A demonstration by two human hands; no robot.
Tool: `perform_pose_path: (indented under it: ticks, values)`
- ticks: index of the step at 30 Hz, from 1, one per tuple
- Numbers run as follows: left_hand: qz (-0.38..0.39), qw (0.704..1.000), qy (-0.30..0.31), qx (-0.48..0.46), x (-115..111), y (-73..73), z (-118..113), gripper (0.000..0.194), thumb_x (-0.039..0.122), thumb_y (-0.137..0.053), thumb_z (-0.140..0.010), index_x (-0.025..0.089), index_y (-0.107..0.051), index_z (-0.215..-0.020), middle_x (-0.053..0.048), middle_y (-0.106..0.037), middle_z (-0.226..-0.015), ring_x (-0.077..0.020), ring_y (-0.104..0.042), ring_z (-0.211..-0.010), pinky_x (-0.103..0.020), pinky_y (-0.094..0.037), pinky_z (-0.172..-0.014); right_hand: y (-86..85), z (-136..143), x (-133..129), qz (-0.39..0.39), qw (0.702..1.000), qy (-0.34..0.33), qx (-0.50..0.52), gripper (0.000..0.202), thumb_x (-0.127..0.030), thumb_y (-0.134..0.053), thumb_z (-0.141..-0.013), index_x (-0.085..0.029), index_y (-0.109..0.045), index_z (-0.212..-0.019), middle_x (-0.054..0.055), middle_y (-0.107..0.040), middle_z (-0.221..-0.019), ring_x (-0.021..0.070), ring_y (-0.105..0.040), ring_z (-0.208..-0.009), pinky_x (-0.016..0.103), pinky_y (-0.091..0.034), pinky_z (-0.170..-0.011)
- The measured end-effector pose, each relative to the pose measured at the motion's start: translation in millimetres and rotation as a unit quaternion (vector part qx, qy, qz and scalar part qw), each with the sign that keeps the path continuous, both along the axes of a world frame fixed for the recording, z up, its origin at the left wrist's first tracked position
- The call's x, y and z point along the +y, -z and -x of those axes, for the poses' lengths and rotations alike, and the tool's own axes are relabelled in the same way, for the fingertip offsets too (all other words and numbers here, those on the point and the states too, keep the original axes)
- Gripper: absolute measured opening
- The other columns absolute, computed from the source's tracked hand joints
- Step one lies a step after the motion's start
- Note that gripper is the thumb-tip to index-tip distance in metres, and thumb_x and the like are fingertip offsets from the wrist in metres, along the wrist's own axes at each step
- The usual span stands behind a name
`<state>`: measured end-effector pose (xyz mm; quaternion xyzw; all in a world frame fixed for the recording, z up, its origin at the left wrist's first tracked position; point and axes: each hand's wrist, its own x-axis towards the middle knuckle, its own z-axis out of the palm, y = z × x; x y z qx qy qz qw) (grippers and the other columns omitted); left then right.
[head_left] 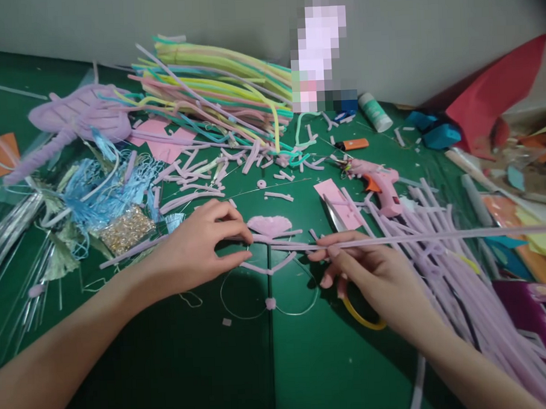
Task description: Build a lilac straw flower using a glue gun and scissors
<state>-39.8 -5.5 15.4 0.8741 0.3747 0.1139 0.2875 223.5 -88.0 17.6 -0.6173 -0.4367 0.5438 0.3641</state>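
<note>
Head view showed the lilac pipe cleaner [437,236] lying left-to-right above the green mat [171,365], right hand [370,272] fingers pinched on its near end, left hand [198,250] fingertips pinched together just beside that end.

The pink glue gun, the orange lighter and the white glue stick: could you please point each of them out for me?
pink glue gun [383,184], head view, on its body above the handle.
orange lighter [354,144], head view, on the middle of its casing.
white glue stick [374,112], head view, on the middle of its tube.
</note>
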Motion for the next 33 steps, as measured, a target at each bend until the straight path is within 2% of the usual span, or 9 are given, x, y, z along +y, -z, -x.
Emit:
perform_pose_path:
  ticks: [7,12,15,18,21,23,25,29,33]
  values:
    - [-0.081,0.996,-0.024,-0.016,-12,9.5,-14,0.011,0.028,-0.064,-0.090,0.021,-0.072,-0.093,-0.007,-0.058,-0.100,-0.0243,-0.053,-0.098,-0.039,-0.043,-0.081,10.1,7,1,0.012,1.000,0.009,0.008,0.040,-0.050,-0.072,-0.078,-0.016,-0.069,-0.100,0.009,-0.073,-0.092,0.0121,-0.065,-0.055,0.019,-0.049,-0.036]
    - [-0.105,0.994,-0.029,-0.001,-21,16.1,-23,0.015,0.020,-0.056,-0.095,0.016,-0.068,-0.086,-0.009,-0.060,-0.100,-0.0245,-0.053,-0.094,-0.042,-0.044,-0.081,10.6,7,2,0.063,0.997,-0.011,-0.031,0.044,-0.051,-0.070,-0.079,-0.016,-0.071,-0.106,-0.001,-0.065,-0.055,0.0071,-0.051,-0.036,0.016,-0.042,-0.034]
    - [-0.152,0.988,-0.016,0.014,-24,17.5,-26,0.020,0.015,-0.048,-0.098,0.013,-0.062,-0.084,-0.012,-0.060,-0.099,-0.0254,-0.053,-0.093,-0.043,-0.044,-0.080,7.4,7,3,0.058,0.998,-0.017,-0.033,0.043,-0.051,-0.070,-0.079,-0.016,-0.071,-0.104,-0.002,-0.062,-0.049,0.0076,-0.050,-0.034,0.016,-0.042,-0.033]
    - [-0.229,0.973,0.000,0.033,-26,17.1,-29,0.021,0.010,-0.044,-0.097,0.012,-0.060,-0.084,-0.015,-0.061,-0.097,-0.0260,-0.054,-0.090,-0.042,-0.046,-0.076,4.7,7,3,0.026,0.999,-0.011,-0.047,0.040,-0.052,-0.071,-0.078,-0.017,-0.072,-0.097,-0.002,-0.062,-0.048,0.0101,-0.052,-0.034,0.019,-0.045,-0.033]
    - [-0.340,0.938,0.013,0.063,-26,15.2,-31,0.020,0.007,-0.046,-0.095,0.011,-0.063,-0.084,-0.018,-0.065,-0.098,-0.0275,-0.057,-0.089,-0.045,-0.048,-0.079,5.5,5,2,-0.042,0.993,-0.016,-0.106,0.031,-0.048,-0.070,-0.081,-0.019,-0.074,-0.090,0.000,-0.064,-0.053,0.0122,-0.057,-0.039,0.022,-0.048,-0.036]
    - [-0.407,0.909,0.028,0.082,-26,14.2,-32,0.019,0.005,-0.048,-0.092,0.011,-0.064,-0.083,-0.018,-0.067,-0.100,-0.0285,-0.059,-0.090,-0.049,-0.048,-0.087,7.0,3,2,-0.114,0.977,-0.049,-0.173,0.023,-0.041,-0.066,-0.086,-0.020,-0.075,-0.089,0.003,-0.069,-0.065,0.0123,-0.060,-0.044,0.023,-0.050,-0.039]
    - [-0.437,0.894,0.047,0.091,-25,13.7,-32,0.018,0.003,-0.049,-0.091,0.011,-0.065,-0.086,-0.017,-0.069,-0.101,-0.0283,-0.061,-0.092,-0.049,-0.048,-0.092,7.8,1,3,-0.183,0.950,-0.092,-0.236,0.019,-0.034,-0.062,-0.090,-0.021,-0.076,-0.092,0.006,-0.073,-0.079,0.0124,-0.062,-0.050,0.023,-0.051,-0.042]
    - [-0.389,0.912,0.083,0.099,-21,13.4,-28,0.024,0.003,-0.041,-0.095,0.011,-0.063,-0.090,-0.016,-0.069,-0.098,-0.0257,-0.062,-0.089,-0.044,-0.050,-0.083,7.1,1,7,-0.247,0.911,-0.135,-0.301,0.018,-0.027,-0.058,-0.092,-0.021,-0.075,-0.092,0.006,-0.075,-0.081,0.0143,-0.064,-0.055,0.026,-0.050,-0.046]
    - [-0.277,0.953,0.091,0.088,-16,12.2,-21,0.028,0.009,-0.033,-0.099,0.013,-0.058,-0.087,-0.016,-0.065,-0.092,-0.0258,-0.059,-0.089,-0.040,-0.048,-0.074,10.7,1,9,-0.250,0.905,-0.142,-0.314,0.014,-0.025,-0.061,-0.090,-0.022,-0.074,-0.088,0.005,-0.076,-0.081,0.0176,-0.070,-0.066,0.027,-0.053,-0.053]
